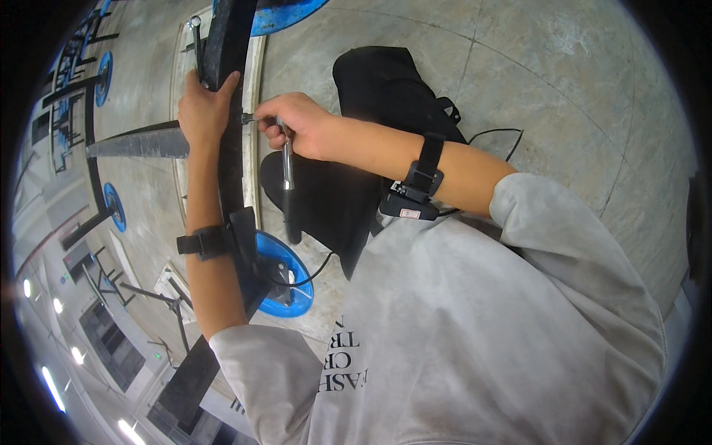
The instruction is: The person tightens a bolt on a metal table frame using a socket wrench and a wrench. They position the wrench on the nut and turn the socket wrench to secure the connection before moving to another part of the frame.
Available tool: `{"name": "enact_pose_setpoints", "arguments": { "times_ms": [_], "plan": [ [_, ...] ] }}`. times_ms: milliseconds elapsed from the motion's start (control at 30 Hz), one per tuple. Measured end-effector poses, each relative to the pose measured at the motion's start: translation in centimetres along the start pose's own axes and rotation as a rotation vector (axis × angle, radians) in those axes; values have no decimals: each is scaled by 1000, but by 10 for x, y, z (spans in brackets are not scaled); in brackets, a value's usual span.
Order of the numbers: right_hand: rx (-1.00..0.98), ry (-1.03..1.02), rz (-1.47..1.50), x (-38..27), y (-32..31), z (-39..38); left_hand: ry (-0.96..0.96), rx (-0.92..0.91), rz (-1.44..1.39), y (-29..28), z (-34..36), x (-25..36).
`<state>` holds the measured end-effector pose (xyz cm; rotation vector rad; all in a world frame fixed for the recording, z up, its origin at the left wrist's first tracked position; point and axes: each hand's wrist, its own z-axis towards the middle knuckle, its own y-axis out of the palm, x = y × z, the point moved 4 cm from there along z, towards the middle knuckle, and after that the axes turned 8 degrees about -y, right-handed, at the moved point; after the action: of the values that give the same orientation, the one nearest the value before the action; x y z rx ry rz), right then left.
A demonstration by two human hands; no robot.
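A long black metal beam (232,148) runs up the picture in front of me, with a tapering black crossbar (141,144) joining it from the left. My left hand (204,111) wraps the beam's left side, its thumb lying on the beam. From its closed fingers a silver wrench (196,46) sticks up along the beam, ring end uppermost. On the beam's right side, my right hand (297,127) grips a ratchet wrench (288,167) near its head. Its handle hangs downward, and the socket end (248,118) meets the beam; any bolt there is hidden.
Blue round discs (305,297) sit at the beam's near and far ends. A pale board (256,67) lies under the beam. My black-trousered legs (378,81) are close on the right, over a grey concrete floor (549,96). More black frames with blue discs (113,208) stand left.
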<state>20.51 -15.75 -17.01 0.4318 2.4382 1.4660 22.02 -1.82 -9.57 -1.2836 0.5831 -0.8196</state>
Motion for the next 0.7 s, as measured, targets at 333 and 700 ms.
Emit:
{"name": "enact_pose_setpoints", "arguments": {
  "times_ms": [333, 700],
  "plan": [
    [-248, -455, -743, -16, -9, 0, -31, -41, -4, -3, -2, 2],
    [-263, -802, -1167, -37, -22, -19, 31, 22, -21, 1, 2, -6]
  ]
}}
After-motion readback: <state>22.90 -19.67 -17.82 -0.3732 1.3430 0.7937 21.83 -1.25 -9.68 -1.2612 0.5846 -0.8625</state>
